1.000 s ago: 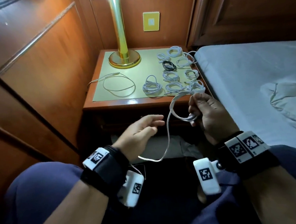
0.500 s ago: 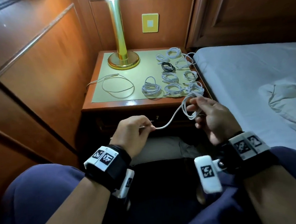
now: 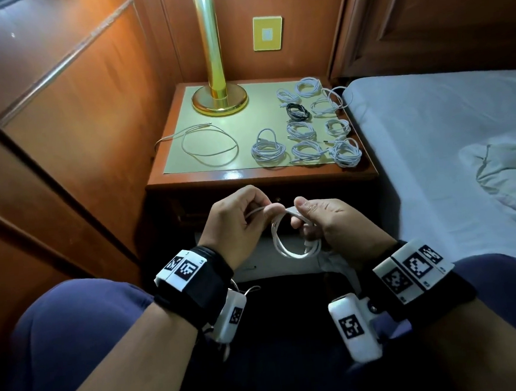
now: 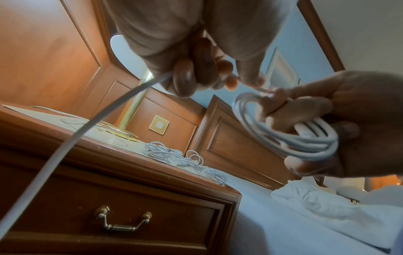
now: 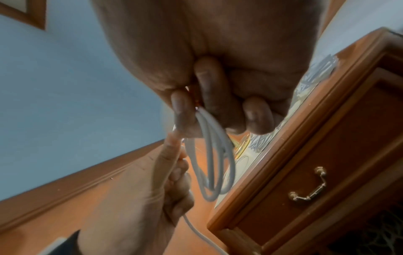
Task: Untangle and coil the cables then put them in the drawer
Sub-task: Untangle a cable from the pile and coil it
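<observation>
No readable writing or brand anywhere; only black-and-white square marker patterns on the wrist bands [image 3: 185, 269].

Held in front of the nightstand [image 3: 258, 177], above the lap: a smooth white round cable [image 3: 288, 248], partly wound into a few loose loops hanging below the hands. Right hand [image 3: 335, 223] curled round the loops, thumb on top, fingers closed through the bundle [image 4: 309, 139]. Left hand [image 3: 237, 224] pinching the free run of the same cable between thumb and fingers, fingertips nearly touching the right hand's; loose tail trailing away below the wrist [image 4: 65, 148].

On the nightstand's pale green mat [image 3: 246, 129]: one uncoiled white cable [image 3: 209, 143] on the left part, lying as a wide open ring; on the right part, several small white coiled cables [image 3: 268, 148] in rows, one black coil [image 3: 298, 112] among them. At the back of the mat, a polished brass lamp [image 3: 217, 85] with round base. Below the top, a glossy dark wood drawer [image 4: 130, 215], closed, with a brass bail handle [image 4: 123, 222]. Right of the nightstand, a bed [image 3: 446, 151] with pale sheet and a crumpled white cloth [image 3: 505, 172].
</observation>
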The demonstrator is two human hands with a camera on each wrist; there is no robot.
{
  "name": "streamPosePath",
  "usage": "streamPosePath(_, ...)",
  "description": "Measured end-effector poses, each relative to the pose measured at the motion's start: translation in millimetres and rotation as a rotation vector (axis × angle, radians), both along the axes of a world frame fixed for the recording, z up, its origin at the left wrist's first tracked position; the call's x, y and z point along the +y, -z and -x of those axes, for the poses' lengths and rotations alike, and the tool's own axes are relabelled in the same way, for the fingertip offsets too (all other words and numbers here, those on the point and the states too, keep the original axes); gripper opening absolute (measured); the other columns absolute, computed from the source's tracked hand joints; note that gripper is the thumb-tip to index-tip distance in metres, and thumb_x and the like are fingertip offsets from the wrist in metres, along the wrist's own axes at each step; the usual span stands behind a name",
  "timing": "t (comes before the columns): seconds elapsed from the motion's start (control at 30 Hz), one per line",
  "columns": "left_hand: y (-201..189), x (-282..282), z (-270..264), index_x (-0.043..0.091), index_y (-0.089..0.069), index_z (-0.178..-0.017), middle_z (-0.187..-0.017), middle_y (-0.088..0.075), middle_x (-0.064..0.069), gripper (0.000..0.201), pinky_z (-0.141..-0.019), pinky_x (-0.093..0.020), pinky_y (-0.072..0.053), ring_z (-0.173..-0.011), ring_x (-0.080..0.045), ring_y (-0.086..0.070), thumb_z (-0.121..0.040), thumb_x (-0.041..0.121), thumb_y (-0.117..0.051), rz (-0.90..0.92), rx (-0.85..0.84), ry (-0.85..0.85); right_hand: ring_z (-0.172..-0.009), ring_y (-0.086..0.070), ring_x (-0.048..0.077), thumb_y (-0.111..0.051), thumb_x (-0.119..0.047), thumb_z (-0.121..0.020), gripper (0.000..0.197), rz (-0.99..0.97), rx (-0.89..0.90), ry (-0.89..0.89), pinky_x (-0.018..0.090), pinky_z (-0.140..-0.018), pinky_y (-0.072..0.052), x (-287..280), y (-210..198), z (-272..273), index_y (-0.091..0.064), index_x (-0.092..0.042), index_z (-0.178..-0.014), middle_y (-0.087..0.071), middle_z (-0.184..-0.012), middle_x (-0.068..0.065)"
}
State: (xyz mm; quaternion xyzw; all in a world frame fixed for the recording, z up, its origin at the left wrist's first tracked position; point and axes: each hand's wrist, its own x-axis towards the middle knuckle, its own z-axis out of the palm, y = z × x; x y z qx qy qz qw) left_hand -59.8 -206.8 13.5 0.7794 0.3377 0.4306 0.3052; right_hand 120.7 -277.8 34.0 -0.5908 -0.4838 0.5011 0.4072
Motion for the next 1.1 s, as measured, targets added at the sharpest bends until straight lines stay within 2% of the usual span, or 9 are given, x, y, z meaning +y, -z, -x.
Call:
streamPosePath(0.13,-3.8,8.4,7.2,0.010,-0.070,-0.084,-0.072,-0.066,0.006,0.017,-0.063,-0.018,-0.047,-0.065,-0.008,-0.059,-0.090,0.026,-0.071,-0.047,0.047,-0.023,-0.053,-0.026,0.012,-0.051,-0.037,-0.102,0.039,0.021,0.173,-0.004,0.034,-0.053,-0.017,-3.5,-6.1,-1.0,-0.047,-0.017,-0.068,-0.034,-0.062,0.000)
streamPosePath(0.27,-0.8,28.7,25.8,0.019,-0.076,-0.087,-0.079,-0.072,0.000,0.020,-0.075,-0.031,-0.052,-0.076,-0.017,-0.066,-0.089,0.036,-0.066,0.049,0.102,-0.159,-0.047,-0.028,0.010,-0.045,-0.038,-0.103,0.037,0.053,0.399,0.306,0.027,-0.051,-0.021,0.6,-18.5,-18.8,-0.045,-0.021,-0.070,-0.035,-0.058,-0.005)
streamPosePath(0.4,1.3,46.6,45.7,0.021,-0.075,-0.082,-0.077,-0.071,0.006,0.019,-0.072,-0.022,-0.046,-0.078,-0.017,-0.066,-0.089,0.038,-0.070,0.095,0.183,-0.368,-0.039,-0.034,0.006,-0.042,-0.040,-0.104,0.037,0.019,0.548,0.531,0.028,-0.054,-0.025,0.5,-27.7,-43.3,-0.044,-0.024,-0.071,-0.035,-0.047,-0.010)
streamPosePath(0.5,1.2,40.9,40.7,0.021,-0.073,-0.079,-0.071,-0.068,0.004,0.021,-0.067,-0.021,-0.043,-0.071,-0.018,-0.063,-0.090,0.038,-0.069,0.051,0.283,-0.401,-0.042,-0.028,0.008,-0.040,-0.033,-0.105,0.035,-0.020,0.574,0.503,0.028,-0.055,-0.025,-2.0,-27.1,-44.0,-0.046,-0.022,-0.073,-0.033,-0.054,-0.009)
streamPosePath(0.6,5.4,23.2,23.3,0.016,-0.072,-0.077,-0.071,-0.066,0.000,0.024,-0.064,-0.028,-0.048,-0.068,-0.022,-0.062,-0.090,0.035,-0.065,-0.117,0.344,-0.235,-0.049,-0.027,0.008,-0.037,-0.023,-0.107,0.031,-0.158,0.416,0.441,0.025,-0.055,-0.026,-0.4,-19.9,-32.7,-0.046,-0.018,-0.078,-0.039,-0.063,-0.005)
streamPosePath(0.73,7.7,-1.0,2.2,0.013,-0.068,-0.072,-0.067,-0.052,0.006,0.022,-0.057,-0.035,-0.049,-0.060,-0.017,-0.052,-0.088,0.028,-0.065,-0.176,0.325,0.096,-0.062,-0.053,0.008,-0.041,-0.020,-0.106,0.027,-0.439,-0.150,0.342,0.020,-0.067,-0.043,1.7,-2.4,-24.2,-0.056,-0.001,-0.095,-0.057,-0.072,0.001)
streamPosePath(0.87,-1.9,-15.5,-7.5,0.009,-0.069,-0.076,-0.071,-0.056,0.002,0.021,-0.063,-0.028,-0.048,-0.066,-0.015,-0.055,-0.093,0.021,-0.065,-0.207,0.275,0.299,-0.066,-0.061,0.011,-0.049,-0.026,-0.104,0.027,-0.395,-0.474,0.109,0.025,-0.066,-0.046,-3.5,5.2,-15.0,-0.061,-0.019,-0.082,-0.066,-0.071,-0.008)
streamPosePath(0.97,-7.1,-11.0,-4.9,0.007,-0.072,-0.080,-0.073,-0.058,0.003,0.017,-0.066,-0.022,-0.048,-0.069,-0.011,-0.057,-0.094,0.014,-0.066,-0.183,0.161,0.251,-0.063,-0.061,0.009,-0.050,-0.028,-0.104,0.031,-0.258,-0.536,-0.046,0.034,-0.068,-0.048,-3.3,7.5,-9.8,-0.057,-0.019,-0.075,-0.065,-0.064,-0.008)
streamPosePath(1.1,-6.1,-0.5,2.6,0.005,-0.071,-0.081,-0.074,-0.062,-0.002,0.018,-0.065,-0.029,-0.049,-0.068,-0.015,-0.059,-0.094,0.017,-0.068,-0.177,0.114,0.166,-0.056,-0.047,0.009,-0.049,-0.029,-0.102,0.034,-0.188,-0.277,-0.067,0.029,-0.060,-0.038,0.6,7.5,-6.5,-0.058,-0.011,-0.074,-0.053,-0.061,-0.006)
